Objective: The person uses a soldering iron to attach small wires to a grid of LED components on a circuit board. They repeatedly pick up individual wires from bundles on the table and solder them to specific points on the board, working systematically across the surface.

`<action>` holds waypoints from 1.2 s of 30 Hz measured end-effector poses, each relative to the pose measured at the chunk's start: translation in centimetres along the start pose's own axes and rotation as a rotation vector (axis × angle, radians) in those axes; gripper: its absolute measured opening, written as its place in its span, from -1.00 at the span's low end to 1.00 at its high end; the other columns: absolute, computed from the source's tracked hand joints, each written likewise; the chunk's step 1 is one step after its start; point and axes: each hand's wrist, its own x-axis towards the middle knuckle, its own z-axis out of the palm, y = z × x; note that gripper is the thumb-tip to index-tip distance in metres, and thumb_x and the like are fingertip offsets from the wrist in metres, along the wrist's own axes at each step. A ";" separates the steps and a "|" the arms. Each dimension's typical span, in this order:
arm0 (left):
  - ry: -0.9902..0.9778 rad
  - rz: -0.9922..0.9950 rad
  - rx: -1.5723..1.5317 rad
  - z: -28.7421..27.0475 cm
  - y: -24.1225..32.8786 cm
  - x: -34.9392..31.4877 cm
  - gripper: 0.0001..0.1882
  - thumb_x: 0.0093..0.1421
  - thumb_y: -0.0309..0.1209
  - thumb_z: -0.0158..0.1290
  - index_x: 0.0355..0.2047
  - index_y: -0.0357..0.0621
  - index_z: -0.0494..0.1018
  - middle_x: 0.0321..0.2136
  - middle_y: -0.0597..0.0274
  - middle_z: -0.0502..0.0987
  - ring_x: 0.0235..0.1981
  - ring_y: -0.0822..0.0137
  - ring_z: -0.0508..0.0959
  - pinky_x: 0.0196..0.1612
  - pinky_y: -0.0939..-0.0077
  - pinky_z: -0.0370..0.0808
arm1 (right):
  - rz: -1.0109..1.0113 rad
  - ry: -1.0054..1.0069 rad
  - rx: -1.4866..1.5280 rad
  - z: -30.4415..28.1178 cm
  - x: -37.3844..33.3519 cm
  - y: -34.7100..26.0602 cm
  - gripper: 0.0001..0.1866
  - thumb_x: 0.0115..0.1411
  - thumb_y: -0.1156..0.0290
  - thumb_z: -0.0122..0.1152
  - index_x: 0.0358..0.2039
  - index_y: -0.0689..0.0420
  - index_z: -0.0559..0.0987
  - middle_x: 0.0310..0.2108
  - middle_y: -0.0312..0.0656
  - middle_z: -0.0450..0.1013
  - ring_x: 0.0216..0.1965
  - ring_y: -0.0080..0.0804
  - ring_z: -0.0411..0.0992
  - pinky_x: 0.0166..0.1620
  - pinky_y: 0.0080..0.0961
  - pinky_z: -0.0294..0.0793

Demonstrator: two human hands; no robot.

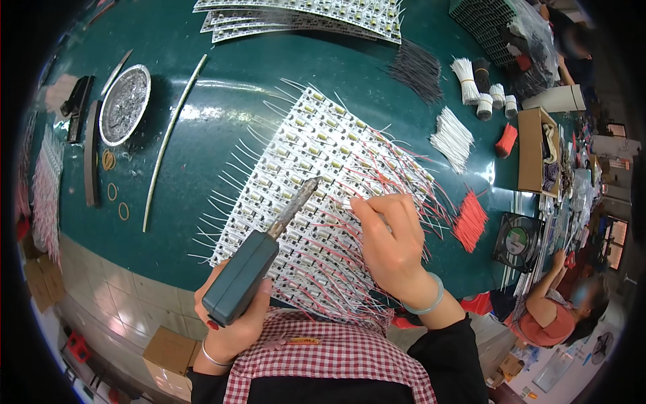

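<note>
- Green worktop [269, 60] spans the view.
- Left hand [237, 330] grips a soldering iron [252, 259], its long axis slanting away and rightward, tip over the circuit-board panel [282, 168].
- Right hand [393, 242] pinches a small white piece [348, 204].
- Red wires [382, 180] cover the panel's right; its left looks unfinished.
- Stacked boards [303, 17] lie beyond.

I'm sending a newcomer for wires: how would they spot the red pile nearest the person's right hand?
On the green table, find the large circuit-board sheet. Just right of it, before the black fan, lies the red wire pile. It is broader than the small red bundle farther off.
</note>
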 end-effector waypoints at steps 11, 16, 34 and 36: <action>-0.025 0.008 -0.022 -0.4 -0.3 -0.7 -0.73 0.01 -0.64 0.28 -0.23 -0.41 0.61 -0.29 0.00 0.63 -0.40 0.28 0.65 -0.33 0.50 0.56 | 0.003 -0.114 0.059 1.7 -0.4 -0.5 -0.60 -0.05 0.61 0.23 -0.11 0.36 0.55 -0.28 -0.10 0.43 -0.31 -0.18 0.39 -0.29 -0.38 0.45; -0.048 0.032 -0.001 -0.4 -0.3 -0.7 -0.76 0.01 -0.65 0.28 -0.27 -0.40 0.60 -0.31 0.03 0.62 -0.42 0.30 0.64 -0.35 0.50 0.55 | 0.006 -0.134 0.053 1.7 -0.5 -0.4 -0.62 -0.01 0.61 0.22 -0.11 0.36 0.55 -0.28 -0.09 0.40 -0.29 -0.18 0.38 -0.28 -0.37 0.44; -0.050 -0.048 -0.015 0.2 -0.3 -0.7 -0.83 0.01 -0.65 0.29 -0.36 -0.35 0.55 -0.45 0.17 0.56 -0.50 0.43 0.57 -0.41 0.57 0.48 | 0.016 -0.158 0.002 1.8 -0.4 -0.7 -0.61 -0.04 0.64 0.22 -0.11 0.38 0.55 -0.29 -0.11 0.38 -0.29 -0.19 0.36 -0.30 -0.38 0.43; -0.045 -0.009 -0.005 0.2 -0.4 -0.8 -0.82 0.00 -0.65 0.29 -0.35 -0.36 0.56 -0.45 0.16 0.57 -0.51 0.41 0.57 -0.42 0.56 0.49 | 0.018 -0.159 -0.004 1.8 -0.4 -0.7 -0.61 -0.04 0.64 0.22 -0.12 0.38 0.55 -0.30 -0.10 0.38 -0.29 -0.18 0.36 -0.29 -0.38 0.44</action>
